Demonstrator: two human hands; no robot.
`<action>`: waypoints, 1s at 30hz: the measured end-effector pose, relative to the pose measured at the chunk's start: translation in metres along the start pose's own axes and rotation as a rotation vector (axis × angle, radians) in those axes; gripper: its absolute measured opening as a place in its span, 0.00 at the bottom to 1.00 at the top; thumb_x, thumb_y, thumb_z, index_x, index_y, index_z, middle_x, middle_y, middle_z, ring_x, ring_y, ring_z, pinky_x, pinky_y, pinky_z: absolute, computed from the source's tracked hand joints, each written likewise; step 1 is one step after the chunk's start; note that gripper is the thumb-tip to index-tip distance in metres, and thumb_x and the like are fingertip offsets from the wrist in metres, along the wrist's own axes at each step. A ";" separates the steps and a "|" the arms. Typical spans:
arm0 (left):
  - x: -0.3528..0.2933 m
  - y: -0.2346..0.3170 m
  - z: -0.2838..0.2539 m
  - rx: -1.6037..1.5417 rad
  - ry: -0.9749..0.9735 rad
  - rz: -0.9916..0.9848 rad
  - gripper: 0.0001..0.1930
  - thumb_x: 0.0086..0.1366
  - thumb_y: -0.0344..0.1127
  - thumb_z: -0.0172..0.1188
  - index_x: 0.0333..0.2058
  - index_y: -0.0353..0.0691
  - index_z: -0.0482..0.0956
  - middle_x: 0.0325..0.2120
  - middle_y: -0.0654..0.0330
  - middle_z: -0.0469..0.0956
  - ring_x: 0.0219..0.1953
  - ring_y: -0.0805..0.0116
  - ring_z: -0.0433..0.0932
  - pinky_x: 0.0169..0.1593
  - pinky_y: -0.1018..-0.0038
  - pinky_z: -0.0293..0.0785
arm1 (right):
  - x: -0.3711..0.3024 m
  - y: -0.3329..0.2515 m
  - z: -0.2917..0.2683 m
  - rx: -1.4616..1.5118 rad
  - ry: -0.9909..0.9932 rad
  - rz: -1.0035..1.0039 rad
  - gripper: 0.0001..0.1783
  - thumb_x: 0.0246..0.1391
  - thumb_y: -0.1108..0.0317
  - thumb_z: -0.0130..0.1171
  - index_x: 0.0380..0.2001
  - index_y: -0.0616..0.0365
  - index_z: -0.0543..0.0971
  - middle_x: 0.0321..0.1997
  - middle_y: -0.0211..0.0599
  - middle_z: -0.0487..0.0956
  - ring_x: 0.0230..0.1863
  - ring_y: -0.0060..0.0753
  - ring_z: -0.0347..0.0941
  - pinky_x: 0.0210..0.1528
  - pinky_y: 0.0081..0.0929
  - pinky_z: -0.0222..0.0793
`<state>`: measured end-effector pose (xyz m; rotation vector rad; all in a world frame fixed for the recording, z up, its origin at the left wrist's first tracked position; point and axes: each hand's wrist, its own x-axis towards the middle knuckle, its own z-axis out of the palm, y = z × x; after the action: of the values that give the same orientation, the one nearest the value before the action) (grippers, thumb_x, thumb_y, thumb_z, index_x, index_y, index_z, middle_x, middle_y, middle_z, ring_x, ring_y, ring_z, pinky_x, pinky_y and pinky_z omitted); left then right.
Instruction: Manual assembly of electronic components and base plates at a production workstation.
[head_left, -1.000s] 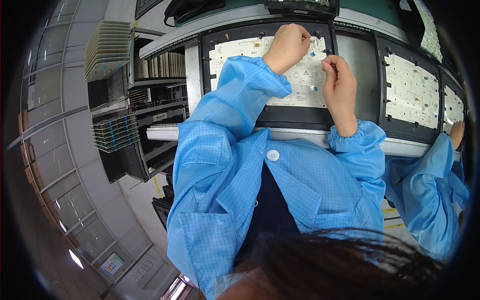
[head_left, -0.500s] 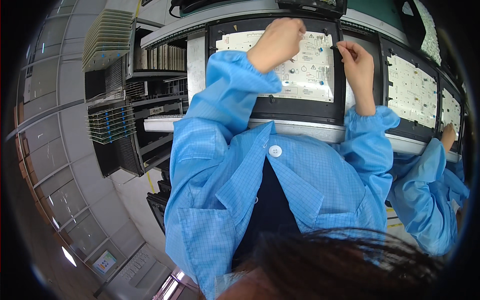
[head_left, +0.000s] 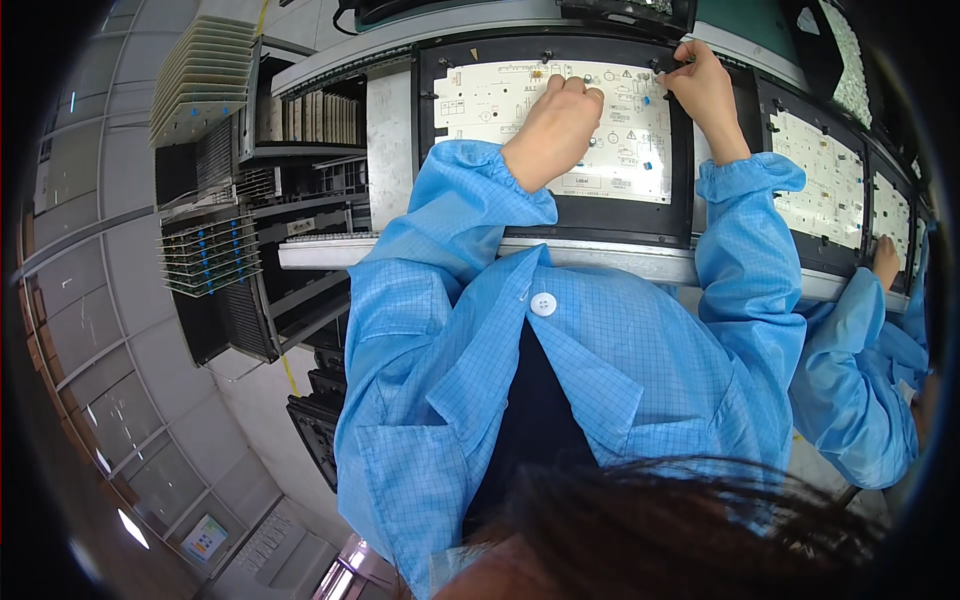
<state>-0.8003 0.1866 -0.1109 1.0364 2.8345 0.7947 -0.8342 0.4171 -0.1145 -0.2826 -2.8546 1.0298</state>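
A white printed circuit board [head_left: 480,120] with small components lies in a black frame [head_left: 600,218] in front of me. Over the middle of the board is my left hand [head_left: 556,132], its fingers curled and closed, tips pointing down at the surface; whatever they hold is hidden. At the board's upper right corner, my right hand [head_left: 708,92] has thumb and forefinger brought together beside a dark clip of the frame. Anything in that pinch is too small to make out. Blue components [head_left: 647,166] stand along the board's right side.
Metal rails [head_left: 330,255] run along the near and far sides of the frame. More framed boards [head_left: 815,180] sit to the right, where a co-worker's hand [head_left: 886,262] reaches in. Racks of upright boards [head_left: 205,75] stand at the left. A black tray [head_left: 635,14] lies beyond the frame.
My left hand has come back toward me, from the board's far edge to its middle. My right hand has moved away from me and slightly left, to the upper right corner.
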 end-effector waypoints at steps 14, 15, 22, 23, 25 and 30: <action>-0.024 -0.006 -0.046 -0.469 0.298 -0.286 0.05 0.60 0.26 0.59 0.34 0.30 0.78 0.25 0.50 0.80 0.28 0.57 0.79 0.33 0.66 0.74 | -0.020 -0.022 0.012 -0.267 0.173 -0.103 0.19 0.45 0.67 0.67 0.41 0.54 0.74 0.31 0.40 0.81 0.34 0.46 0.78 0.37 0.36 0.72; -0.026 -0.008 -0.046 -0.575 0.322 -0.339 0.06 0.60 0.27 0.59 0.34 0.29 0.79 0.23 0.51 0.81 0.24 0.61 0.80 0.30 0.69 0.75 | -0.029 -0.032 0.011 -0.264 0.213 -0.165 0.17 0.46 0.67 0.66 0.41 0.54 0.75 0.31 0.41 0.80 0.33 0.47 0.77 0.36 0.39 0.71; -0.024 -0.015 -0.034 -0.695 0.282 -0.420 0.07 0.59 0.26 0.59 0.35 0.31 0.82 0.23 0.50 0.81 0.23 0.63 0.80 0.30 0.72 0.76 | -0.056 -0.050 0.050 -0.111 0.036 -0.550 0.03 0.48 0.74 0.60 0.29 0.57 0.80 0.30 0.40 0.77 0.36 0.47 0.69 0.44 0.36 0.66; -0.024 -0.014 -0.032 -0.643 0.277 -0.400 0.07 0.58 0.25 0.58 0.35 0.31 0.82 0.23 0.49 0.81 0.25 0.61 0.81 0.31 0.71 0.76 | -0.057 -0.049 0.053 -0.108 0.036 -0.563 0.04 0.48 0.75 0.60 0.30 0.58 0.79 0.31 0.41 0.77 0.36 0.47 0.69 0.44 0.37 0.66; -0.023 -0.007 -0.026 -0.593 0.267 -0.378 0.08 0.57 0.24 0.57 0.35 0.31 0.82 0.24 0.48 0.81 0.26 0.59 0.82 0.33 0.70 0.77 | -0.058 -0.046 0.051 -0.125 0.010 -0.567 0.04 0.48 0.76 0.59 0.30 0.59 0.79 0.32 0.42 0.77 0.38 0.48 0.70 0.44 0.38 0.67; -0.009 0.020 -0.006 -0.503 0.203 -0.232 0.08 0.55 0.24 0.56 0.32 0.30 0.82 0.26 0.45 0.81 0.31 0.49 0.81 0.39 0.62 0.77 | -0.056 -0.029 0.013 0.203 0.199 -0.210 0.05 0.57 0.76 0.55 0.37 0.60 0.76 0.33 0.40 0.80 0.33 0.38 0.76 0.38 0.27 0.70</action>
<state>-0.7824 0.1911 -0.0975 0.5731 2.6042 1.5436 -0.7853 0.3750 -0.1073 -0.0622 -2.5156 1.1643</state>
